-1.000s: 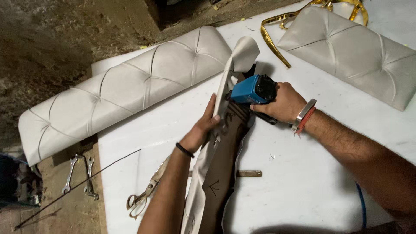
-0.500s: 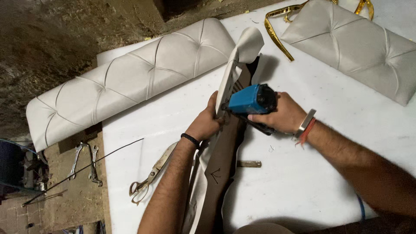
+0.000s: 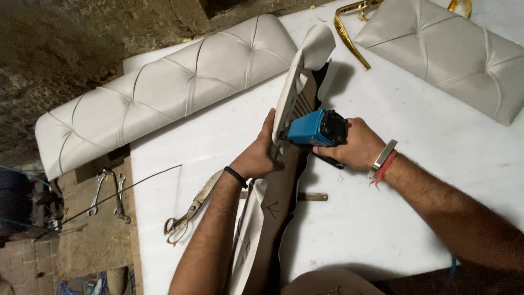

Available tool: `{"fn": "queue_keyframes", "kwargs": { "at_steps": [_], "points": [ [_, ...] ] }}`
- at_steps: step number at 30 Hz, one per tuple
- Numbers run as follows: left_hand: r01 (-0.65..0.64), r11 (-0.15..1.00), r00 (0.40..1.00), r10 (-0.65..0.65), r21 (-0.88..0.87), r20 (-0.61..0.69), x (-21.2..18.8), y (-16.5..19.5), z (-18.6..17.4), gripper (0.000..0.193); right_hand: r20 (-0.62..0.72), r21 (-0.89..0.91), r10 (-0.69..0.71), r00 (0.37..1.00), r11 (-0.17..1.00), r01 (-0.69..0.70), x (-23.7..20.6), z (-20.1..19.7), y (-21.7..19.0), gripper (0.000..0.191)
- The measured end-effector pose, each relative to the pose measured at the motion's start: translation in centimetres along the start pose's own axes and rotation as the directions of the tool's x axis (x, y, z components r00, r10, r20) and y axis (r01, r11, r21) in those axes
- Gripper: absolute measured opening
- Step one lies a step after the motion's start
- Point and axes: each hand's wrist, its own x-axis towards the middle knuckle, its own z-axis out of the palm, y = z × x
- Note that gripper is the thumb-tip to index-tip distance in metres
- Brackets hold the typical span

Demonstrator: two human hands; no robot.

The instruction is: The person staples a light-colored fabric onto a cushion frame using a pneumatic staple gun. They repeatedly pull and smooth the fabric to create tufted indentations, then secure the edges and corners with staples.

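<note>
A long narrow panel [image 3: 297, 90] wrapped in cream leatherette stands on edge across the white table [image 3: 393, 207], running from my lap toward the far side. My left hand [image 3: 261, 155] grips its cream side at mid-length. My right hand [image 3: 357, 145] holds a blue staple gun [image 3: 315, 129] with its nose pressed against the panel's edge, right beside my left thumb. The panel's brown wooden back [image 3: 275, 210] shows below my hands.
A long tufted cream cushion [image 3: 164, 93] lies at the table's left edge, and another cushion [image 3: 453, 49] at the top right with gold trim [image 3: 349, 33]. Scissors [image 3: 191, 210] lie by my left forearm. Wrenches [image 3: 106, 191] rest on the floor to the left.
My hands, the panel and the staple gun sit a little lower and further right in view. The gun's nose has slid slightly down the panel's edge.
</note>
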Motion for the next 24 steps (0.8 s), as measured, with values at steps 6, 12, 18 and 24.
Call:
{"fn": "queue_keyframes", "kwargs": {
  "at_steps": [6,12,18,24],
  "points": [
    [0.179,0.963,0.972,-0.205,-0.201,-0.113,-1.6,-0.7,1.1,0.111,-0.036,-0.1,0.126,0.991,0.987,-0.129,1.0,1.7,2.9,0.044],
    [-0.008,0.961,0.943,-0.085,-0.277,-0.323,0.7,-0.7,1.1,0.091,-0.281,-0.184,0.09,0.955,0.972,-0.146,1.9,5.8,9.3,0.058],
    [0.025,0.978,0.951,-0.087,-0.207,-0.296,7.5,-1.2,0.6,0.099,-0.23,0.59,0.169,0.958,0.807,0.0,-0.2,9.5,5.7,0.048],
    [-0.253,0.918,0.957,0.189,-0.307,-0.222,3.4,-3.4,4.5,0.082,0.025,0.999,0.104,0.994,0.042,-0.03,0.6,10.0,-2.3,0.059]
  ]
}}
